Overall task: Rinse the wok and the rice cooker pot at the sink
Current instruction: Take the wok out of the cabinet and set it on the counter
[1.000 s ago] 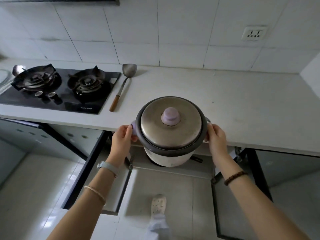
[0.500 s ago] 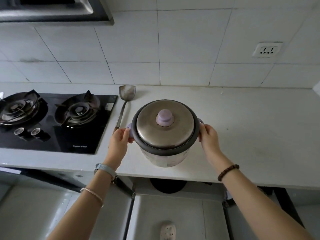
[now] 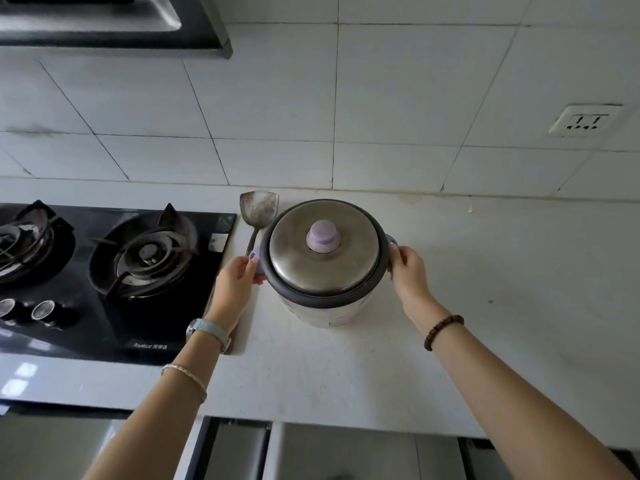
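The rice cooker (image 3: 325, 306) stands on the white counter (image 3: 485, 271), right of the stove. It has a steel lid (image 3: 301, 265) with a purple knob, a dark grey rim and purple side handles. My left hand (image 3: 235, 282) grips the left handle. My right hand (image 3: 407, 271) grips the right handle. No wok and no sink are in view.
A black two-burner gas stove (image 3: 114, 278) sits at the left under a range hood (image 3: 110, 26). A metal spatula (image 3: 258, 209) lies between stove and cooker, its handle passing under my left hand. A wall socket (image 3: 585, 124) is at upper right. Cabinet doors stand open below the counter.
Both hands lifted the rice cooker from below the counter edge and moved it up and farther back onto the counter beside the spatula. The view tilted upward.
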Demonstrator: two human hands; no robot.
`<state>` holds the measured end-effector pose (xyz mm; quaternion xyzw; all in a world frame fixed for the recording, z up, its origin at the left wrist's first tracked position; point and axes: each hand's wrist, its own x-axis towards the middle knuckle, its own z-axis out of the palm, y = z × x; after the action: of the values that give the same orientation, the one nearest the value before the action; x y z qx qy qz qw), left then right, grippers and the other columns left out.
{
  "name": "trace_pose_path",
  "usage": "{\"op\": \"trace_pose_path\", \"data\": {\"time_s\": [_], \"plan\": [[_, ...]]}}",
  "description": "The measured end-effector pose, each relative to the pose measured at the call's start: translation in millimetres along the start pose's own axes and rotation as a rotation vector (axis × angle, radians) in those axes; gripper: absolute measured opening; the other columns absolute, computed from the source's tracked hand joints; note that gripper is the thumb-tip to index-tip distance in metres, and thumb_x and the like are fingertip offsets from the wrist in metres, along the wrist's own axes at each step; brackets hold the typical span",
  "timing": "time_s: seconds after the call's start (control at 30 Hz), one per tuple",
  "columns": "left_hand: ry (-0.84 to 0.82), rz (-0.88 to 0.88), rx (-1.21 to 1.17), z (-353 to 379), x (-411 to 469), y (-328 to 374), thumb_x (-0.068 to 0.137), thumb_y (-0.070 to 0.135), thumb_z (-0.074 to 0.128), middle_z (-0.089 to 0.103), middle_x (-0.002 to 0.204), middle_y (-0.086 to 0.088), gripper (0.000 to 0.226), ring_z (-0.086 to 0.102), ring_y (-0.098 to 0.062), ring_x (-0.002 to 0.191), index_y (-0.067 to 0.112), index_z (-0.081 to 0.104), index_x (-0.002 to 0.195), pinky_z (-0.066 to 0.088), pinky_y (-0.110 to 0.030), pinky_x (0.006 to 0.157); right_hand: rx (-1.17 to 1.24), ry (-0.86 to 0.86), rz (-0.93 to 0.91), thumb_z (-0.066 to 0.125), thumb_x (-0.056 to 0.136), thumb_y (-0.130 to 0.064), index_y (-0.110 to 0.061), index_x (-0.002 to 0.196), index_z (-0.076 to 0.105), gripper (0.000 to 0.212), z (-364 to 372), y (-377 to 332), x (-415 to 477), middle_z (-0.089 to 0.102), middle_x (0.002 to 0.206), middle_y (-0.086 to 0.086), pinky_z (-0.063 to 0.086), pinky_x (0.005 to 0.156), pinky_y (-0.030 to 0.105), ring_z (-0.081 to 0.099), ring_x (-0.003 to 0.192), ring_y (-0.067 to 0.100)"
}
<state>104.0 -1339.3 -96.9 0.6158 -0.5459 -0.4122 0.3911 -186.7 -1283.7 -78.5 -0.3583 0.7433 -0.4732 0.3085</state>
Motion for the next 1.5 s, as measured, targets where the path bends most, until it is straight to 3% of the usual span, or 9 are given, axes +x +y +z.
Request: {"op": "trace_pose_path", "data": {"time_s": [0.23, 0.53, 0.7, 0.83, 0.9, 1.03, 1.13, 1.3, 1.5], "plan": [[0.033, -0.001, 0.014, 2.6, 24.1, -2.1, 0.1, 0.026, 0.049, 0.062, 0.065, 0.004, 0.029, 0.057, -0.008, 0.06, 0.002, 0.063, 0.09, 0.044, -0.025, 0.065, -0.034, -0.021, 0.029, 0.04, 0.102, -0.034, -0.015, 0.063, 0.045, 0.043, 18.8, -5.6, 23.0, 0.046, 0.059, 0.001, 0.033, 0.058, 0.029, 0.042, 0.055, 0.018], [0.024, -0.046, -0.009, 4.0, 26.7, 2.4, 0.1, 0.026, 0.049, 0.066, 0.073, 0.0, 0.02, 0.061, -0.014, 0.068, 0.013, 0.063, 0.092, 0.054, -0.036, 0.077, -0.062, -0.05, 0.122, 0.038, 0.102, -0.038, -0.014, 0.069, 0.049, 0.043, 18.8, -13.8, 26.4, 0.049, 0.064, 0.002, 0.038, 0.059, 0.029, 0.045, 0.057, 0.017], [0.041, -0.09, -0.06, 1.3, 12.5, 8.4, 0.101, 0.029, 0.047, 0.07, 0.084, -0.001, 0.027, 0.066, -0.012, 0.07, 0.007, 0.059, 0.112, 0.056, -0.034, 0.078, -0.017, -0.054, 0.139, 0.042, 0.1, -0.041, -0.012, 0.106, 0.058, 0.033, 11.8, -16.5, 12.1, 0.063, 0.085, 0.003, 0.049, 0.062, 0.025, 0.057, 0.068, 0.014], [0.079, -0.053, -0.078, -2.5, -18.4, 6.0, 0.1, 0.024, 0.048, 0.069, 0.096, -0.004, 0.025, 0.065, -0.015, 0.085, 0.009, 0.053, 0.12, 0.052, -0.036, 0.086, -0.136, 0.008, 0.022, 0.048, 0.1, -0.023, -0.01, 0.132, 0.048, 0.035, -7.9, -4.2, -9.4, 0.061, 0.107, 0.003, 0.048, 0.072, 0.021, 0.059, 0.084, 0.013], [0.075, -0.011, -0.041, -5.0, -37.5, 2.2, 0.101, 0.021, 0.046, 0.068, 0.102, -0.003, 0.027, 0.063, -0.014, 0.092, 0.008, 0.052, 0.123, 0.048, -0.026, 0.084, -0.209, 0.053, -0.092, 0.05, 0.098, -0.016, -0.01, 0.131, 0.049, 0.034, -17.0, 1.5, -26.5, 0.059, 0.112, 0.003, 0.042, 0.069, 0.015, 0.056, 0.085, 0.011], [0.076, 0.042, 0.044, -10.6, -76.1, -3.6, 0.101, 0.021, 0.046, 0.063, 0.111, 0.002, 0.029, 0.057, -0.011, 0.101, 0.008, 0.052, 0.126, 0.035, -0.005, 0.075, -0.199, 0.06, -0.245, 0.054, 0.094, -0.012, -0.008, 0.128, 0.052, 0.034, -25.4, 12.0, -59.9, 0.059, 0.121, 0.008, 0.047, 0.086, 0.026, 0.057, 0.098, 0.014], [0.102, 0.073, 0.036, -12.3, -110.4, -2.4, 0.101, 0.019, 0.047, 0.06, 0.115, 0.004, 0.028, 0.056, -0.01, 0.104, 0.007, 0.054, 0.125, 0.035, 0.002, 0.076, -0.173, 0.021, -0.312, 0.054, 0.095, -0.012, -0.01, 0.129, 0.053, 0.034, -32.4, 21.0, -89.2, 0.058, 0.123, 0.006, 0.042, 0.085, 0.016, 0.057, 0.101, 0.013], [0.147, 0.184, 0.07, -8.4, -172.7, -14.3, 0.099, 0.013, 0.05, 0.063, 0.118, -0.001, 0.02, 0.06, -0.011, 0.103, 0.009, 0.059, 0.116, 0.047, -0.023, 0.091, -0.159, -0.053, -0.36, 0.054, 0.096, -0.016, -0.012, 0.131, 0.052, 0.035, -55.8, 45.3, -140.4, 0.058, 0.124, 0.003, 0.038, 0.085, 0.004, 0.057, 0.106, 0.012], [0.139, 0.027, -0.063, 7.3, -266.8, -34.9, 0.102, 0.023, 0.045, 0.063, 0.116, 0.005, 0.017, 0.059, -0.015, 0.11, 0.023, 0.055, 0.116, 0.045, -0.026, 0.095, -0.096, -0.106, -0.385, 0.055, 0.095, -0.015, -0.012, 0.128, 0.052, 0.033, -110.7, 77.2, -201.3, 0.059, 0.125, 0.001, 0.044, 0.095, 0.021, 0.057, 0.111, 0.015]]}}
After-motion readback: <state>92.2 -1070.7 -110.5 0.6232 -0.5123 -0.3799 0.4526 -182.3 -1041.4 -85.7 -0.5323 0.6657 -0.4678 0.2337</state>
